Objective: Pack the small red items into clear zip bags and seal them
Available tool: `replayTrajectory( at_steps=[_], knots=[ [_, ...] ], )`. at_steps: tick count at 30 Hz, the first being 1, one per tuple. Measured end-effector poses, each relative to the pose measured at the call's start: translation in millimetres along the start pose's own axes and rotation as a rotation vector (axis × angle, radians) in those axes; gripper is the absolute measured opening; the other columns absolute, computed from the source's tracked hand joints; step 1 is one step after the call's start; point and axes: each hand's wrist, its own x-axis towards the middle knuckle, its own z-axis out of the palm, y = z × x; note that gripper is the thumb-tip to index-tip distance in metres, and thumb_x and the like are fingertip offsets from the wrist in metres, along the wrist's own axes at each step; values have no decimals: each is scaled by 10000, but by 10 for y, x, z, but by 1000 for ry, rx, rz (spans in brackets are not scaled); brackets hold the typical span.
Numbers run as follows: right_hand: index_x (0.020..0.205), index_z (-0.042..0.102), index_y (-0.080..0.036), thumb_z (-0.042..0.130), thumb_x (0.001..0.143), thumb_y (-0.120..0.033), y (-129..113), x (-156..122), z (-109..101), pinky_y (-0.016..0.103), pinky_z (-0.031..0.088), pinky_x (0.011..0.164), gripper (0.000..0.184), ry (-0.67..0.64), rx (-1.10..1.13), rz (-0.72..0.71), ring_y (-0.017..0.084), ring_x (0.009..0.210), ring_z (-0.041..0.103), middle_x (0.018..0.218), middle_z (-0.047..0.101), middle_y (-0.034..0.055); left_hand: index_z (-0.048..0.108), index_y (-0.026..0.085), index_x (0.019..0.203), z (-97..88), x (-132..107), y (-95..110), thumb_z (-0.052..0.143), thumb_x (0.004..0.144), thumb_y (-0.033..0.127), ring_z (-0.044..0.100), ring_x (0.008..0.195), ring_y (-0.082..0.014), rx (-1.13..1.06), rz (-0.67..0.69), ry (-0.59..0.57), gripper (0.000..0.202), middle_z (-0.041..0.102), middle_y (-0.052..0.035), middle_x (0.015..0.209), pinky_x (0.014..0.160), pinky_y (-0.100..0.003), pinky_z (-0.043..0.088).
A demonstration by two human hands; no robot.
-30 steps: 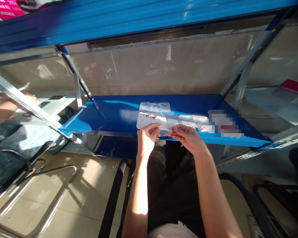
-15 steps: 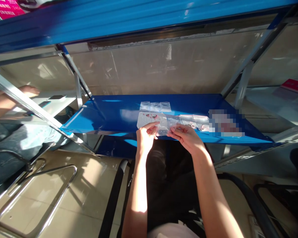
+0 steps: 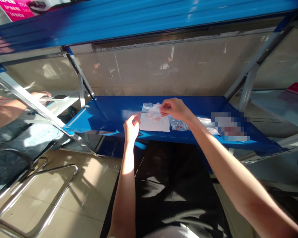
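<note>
The right hand (image 3: 171,107) pinches one clear plastic bag (image 3: 154,113), thin, crinkled and glossy, over one white pad (image 3: 152,125). The left hand (image 3: 131,127) sits at the pad's left edge; I cannot tell whether its grip is closed. Apparently at least two small bags (image 3: 178,125) lie rightward. The blue surface (image 3: 109,114) extends well left of the pad.

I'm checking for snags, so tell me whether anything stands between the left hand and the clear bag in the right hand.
Nothing visible stands between the left hand and the clear bag in the right hand; the white sheet just lies on the blue shelf.
</note>
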Motion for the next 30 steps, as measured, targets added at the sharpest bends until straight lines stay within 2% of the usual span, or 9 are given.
replayTrajectory(
  at_steps=[2, 4, 8, 12, 16, 20, 25, 30],
  knots=[
    [768, 688, -161, 735, 874, -216, -82, 250, 52, 289, 538, 690, 128, -61, -244, -65, 206, 679, 736, 704, 729, 42, 778, 172, 1170, -11, 269, -92, 617, 931, 153, 735, 850, -199, 126, 50, -48, 288, 791, -78, 990, 813, -309, 585],
    [752, 672, -152, 655, 893, -144, -123, 430, 140, 266, 475, 646, 142, -135, -424, -115, 176, 624, 696, 657, 698, 36, 778, 132, 1135, 39, 496, -172, 653, 922, 126, 705, 817, -191, 195, 74, -113, 247, 787, -89, 975, 858, -333, 565],
    [739, 663, -149, 586, 877, -79, -126, 620, 282, 260, 378, 587, 172, -216, -616, -174, 153, 595, 627, 625, 657, 40, 778, 148, 1139, 215, 736, -312, 716, 851, 73, 702, 869, -212, 353, 65, -232, 304, 786, -109, 1061, 900, -335, 543],
    [755, 682, -148, 593, 847, -51, -111, 686, 328, 281, 355, 588, 161, -254, -707, -187, 164, 590, 594, 596, 633, 46, 756, 145, 1200, 335, 765, -430, 683, 875, 97, 702, 1008, -247, 422, 115, -277, 336, 757, -143, 1204, 972, -346, 514],
    [823, 735, -134, 591, 857, -55, -136, 672, 350, 289, 375, 600, 168, -275, -741, -178, 194, 632, 637, 631, 671, 72, 756, 138, 1153, 371, 751, -495, 631, 896, 78, 689, 1049, -249, 429, 153, -262, 292, 764, -136, 1139, 993, -346, 495],
    [954, 790, -116, 607, 888, -82, -171, 633, 366, 305, 428, 647, 197, -260, -788, -153, 250, 744, 702, 780, 747, 132, 743, 141, 1155, 389, 756, -506, 628, 905, 87, 687, 1053, -251, 426, 167, -285, 281, 768, -125, 1108, 963, -344, 502],
    [1120, 794, -116, 661, 940, -173, -165, 646, 347, 331, 490, 775, 230, -316, -825, -140, 314, 954, 731, 952, 790, 163, 741, 162, 1164, 412, 761, -490, 591, 921, 88, 692, 1051, -240, 470, 150, -311, 295, 771, -102, 1117, 952, -322, 499],
    [1184, 771, -125, 719, 954, -281, -117, 695, 326, 335, 495, 776, 282, -316, -758, -84, 293, 871, 740, 906, 791, 138, 741, 165, 1177, 400, 756, -476, 560, 931, 88, 691, 1055, -237, 463, 144, -324, 314, 772, -97, 1122, 933, -304, 500]
  ],
)
